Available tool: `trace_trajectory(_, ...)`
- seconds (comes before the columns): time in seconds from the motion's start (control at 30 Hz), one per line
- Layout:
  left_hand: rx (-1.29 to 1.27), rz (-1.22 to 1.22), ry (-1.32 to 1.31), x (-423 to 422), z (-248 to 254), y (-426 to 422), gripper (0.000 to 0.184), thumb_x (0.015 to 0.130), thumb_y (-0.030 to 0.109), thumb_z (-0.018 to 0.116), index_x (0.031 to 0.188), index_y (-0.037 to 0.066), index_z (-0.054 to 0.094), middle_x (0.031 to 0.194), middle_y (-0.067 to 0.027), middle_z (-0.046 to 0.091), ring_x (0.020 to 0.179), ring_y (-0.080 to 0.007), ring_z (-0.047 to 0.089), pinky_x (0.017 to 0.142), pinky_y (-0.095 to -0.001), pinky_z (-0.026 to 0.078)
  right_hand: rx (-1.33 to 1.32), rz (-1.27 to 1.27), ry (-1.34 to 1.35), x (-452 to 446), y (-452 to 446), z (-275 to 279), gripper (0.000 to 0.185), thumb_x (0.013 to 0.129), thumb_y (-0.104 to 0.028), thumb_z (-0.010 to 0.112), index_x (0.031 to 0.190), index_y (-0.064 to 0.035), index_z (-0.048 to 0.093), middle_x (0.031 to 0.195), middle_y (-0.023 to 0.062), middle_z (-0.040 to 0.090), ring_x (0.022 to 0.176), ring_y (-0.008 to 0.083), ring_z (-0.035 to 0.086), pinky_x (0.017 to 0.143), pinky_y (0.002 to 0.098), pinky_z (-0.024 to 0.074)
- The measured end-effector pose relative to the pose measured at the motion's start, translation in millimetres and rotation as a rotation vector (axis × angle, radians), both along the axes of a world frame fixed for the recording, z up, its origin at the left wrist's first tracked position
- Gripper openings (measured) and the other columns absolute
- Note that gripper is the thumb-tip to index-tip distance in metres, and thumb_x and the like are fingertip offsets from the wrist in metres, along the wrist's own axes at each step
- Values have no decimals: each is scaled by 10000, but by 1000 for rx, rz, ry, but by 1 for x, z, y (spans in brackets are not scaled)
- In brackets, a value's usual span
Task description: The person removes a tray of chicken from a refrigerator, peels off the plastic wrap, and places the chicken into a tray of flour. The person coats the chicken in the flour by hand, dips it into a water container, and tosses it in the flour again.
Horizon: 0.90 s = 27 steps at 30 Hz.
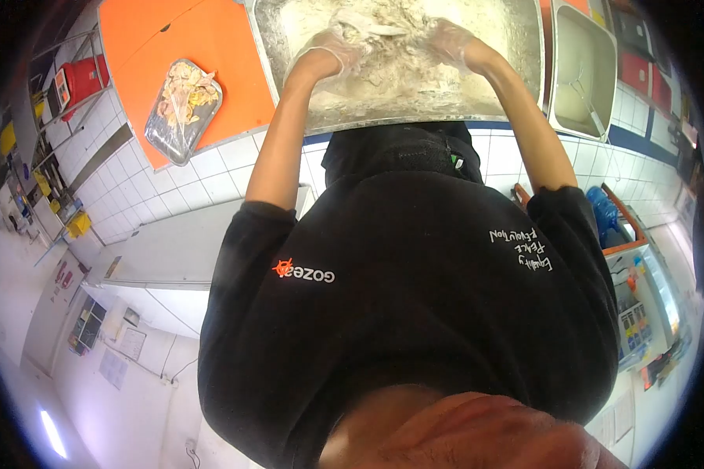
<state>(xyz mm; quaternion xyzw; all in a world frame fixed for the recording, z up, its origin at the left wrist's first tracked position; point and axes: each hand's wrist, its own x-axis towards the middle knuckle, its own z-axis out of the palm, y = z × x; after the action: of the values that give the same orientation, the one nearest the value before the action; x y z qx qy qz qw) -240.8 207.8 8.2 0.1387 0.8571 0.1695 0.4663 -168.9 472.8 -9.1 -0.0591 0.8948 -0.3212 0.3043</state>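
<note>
Both my hands wear clear plastic gloves and reach into a large metal tray [414, 119] of pale flour [477, 94]. My left hand [343, 51] is on the left side, its fingers at a flour-coated piece [379, 30] that looks like chicken. Opposite it, my right hand [449, 42] reaches into the flour near clumpy coated bits. Flour and blur obscure the fingers of both hands, so their grip is unclear. On the orange surface to the left, a smaller metal tray [164, 139] holds raw chicken pieces [186, 92].
An orange board or tabletop [235, 78] adjoins the flour tray on the left. To the right stands a deep metal pan [579, 59] containing pale liquid and a wire-handled utensil [588, 103]. White wall tiles [211, 164] run below the counter. Red-and-grey scales [74, 84] stand at far left.
</note>
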Motion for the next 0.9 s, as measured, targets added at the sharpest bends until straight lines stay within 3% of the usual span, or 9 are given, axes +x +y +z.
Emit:
trace_trajectory(0.13, -47, -261, 167, 15, 25, -17, 405, 919, 356, 611, 1189, 63, 688, 1045, -168, 725, 917, -344, 692, 843, -416, 546, -406, -266, -38, 15, 9, 40, 313, 1033, -300, 573, 1160, -35, 683, 900, 92, 660, 833, 225, 570, 819, 363, 503)
trace_trajectory(0.17, 47, 17, 68, 18, 28, -23, 432, 932, 370, 589, 1248, 87, 671, 1121, -178, 715, 989, -343, 684, 903, -406, 534, -537, -301, -1, 19, 16, 36, 339, 1036, -321, 570, 1065, -29, 740, 857, 98, 641, 838, 231, 546, 823, 383, 484)
trace_trajectory(0.37, 129, 128, 351, 36, -27, -36, 605, 999, 346, 468, 1545, 95, 399, 1367, -224, 612, 1169, -369, 630, 1048, -413, 478, 130, -52, 205, 19, 29, -3, 634, 980, -475, 613, 1473, -87, 524, 1312, 150, 664, 1160, 266, 629, 1045, 431, 488)
trace_trajectory(0.43, 167, 110, 430, 44, -61, -27, 615, 1012, 352, 445, 1565, 100, 357, 1427, -223, 569, 1215, -371, 604, 1087, -409, 460, -979, -1081, -219, 15, 1, 22, 714, 1004, -570, 533, 1484, -43, 487, 1434, 144, 575, 1287, 274, 551, 1098, 419, 444)
trace_trajectory(0.53, 325, -7, 563, 65, -86, -3, 585, 1027, 336, 402, 1556, 86, 373, 1493, -242, 494, 1251, -390, 580, 1120, -415, 432, -1456, -1136, -502, 21, -9, 44, 873, 982, -671, 480, 1569, -42, 334, 1556, 157, 444, 1350, 336, 512, 1136, 489, 413)
trace_trajectory(0.67, 241, 359, -64, 68, 17, 32, 517, 1047, 235, 397, 1536, 67, 401, 1508, -238, 483, 1332, -386, 516, 1168, -404, 368, -1415, -1322, -439, 31, -24, 48, 887, 963, -709, 465, 1554, -56, 359, 1537, 167, 455, 1357, 364, 490, 1106, 550, 432)
trace_trajectory(0.77, -53, -414, 95, 81, -64, 24, 496, 1043, 180, 412, 1527, 72, 419, 1506, -225, 491, 1347, -386, 495, 1167, -394, 369, -1514, -1321, -380, 39, -28, 45, 889, 951, -728, 463, 1546, -73, 380, 1525, 167, 466, 1360, 360, 487, 1113, 537, 429)
trace_trajectory(0.87, 626, 402, -187, 95, -86, 18, 482, 1043, 140, 407, 1520, 79, 444, 1519, -201, 490, 1381, -363, 481, 1171, -402, 369, -1632, -1312, -434, 43, -25, 45, 888, 948, -727, 472, 1548, -79, 381, 1529, 170, 461, 1354, 360, 492, 1114, 532, 425)
trace_trajectory(0.9, 512, 296, -30, 93, -52, 22, 453, 1050, 119, 402, 1496, 77, 473, 1515, -177, 503, 1372, -323, 492, 1159, -390, 379, -1719, -1281, -474, 46, -24, 41, 882, 947, -715, 490, 1539, -69, 392, 1532, 173, 458, 1346, 360, 496, 1113, 532, 423)
